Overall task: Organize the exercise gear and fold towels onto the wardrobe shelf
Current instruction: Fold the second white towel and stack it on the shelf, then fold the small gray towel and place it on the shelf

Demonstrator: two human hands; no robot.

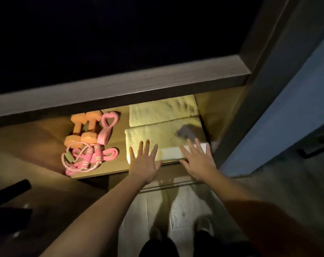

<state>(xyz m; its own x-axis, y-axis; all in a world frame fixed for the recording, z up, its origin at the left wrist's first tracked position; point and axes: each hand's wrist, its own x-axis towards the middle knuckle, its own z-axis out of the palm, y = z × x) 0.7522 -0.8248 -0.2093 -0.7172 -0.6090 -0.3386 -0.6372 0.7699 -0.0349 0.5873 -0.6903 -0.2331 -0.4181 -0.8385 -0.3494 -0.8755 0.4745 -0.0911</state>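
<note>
While both arms are reaching forward into the wardrobe, the left hand (pixel 145 162) is lying spread, fingers straight and fanned, over the near edge of the front folded towel (pixel 157 136). The right hand (pixel 198 160) is lying the same way over that towel's pale end band at the near right corner. Neither is pinching anything, and I cannot tell whether the palms are pressing down or hovering just above. This towel is sitting at the right of the lower shelf (pixel 120 165), with a second folded towel (pixel 163 112) touching it behind. Both are looking soft, light and floppy, likely to slump out of their folds, so flat palms on top or a hold under the folded edges from both sides is seeming wisest. To the left, apart from the towels, two orange dumbbells (pixel 88 137) are lying side by side, with a pink band (pixel 105 135) just beside them and a pink jump rope (pixel 87 156) coiled in front. The dumbbells are probably dense and rigid, best gripped round the middle bar.
</note>
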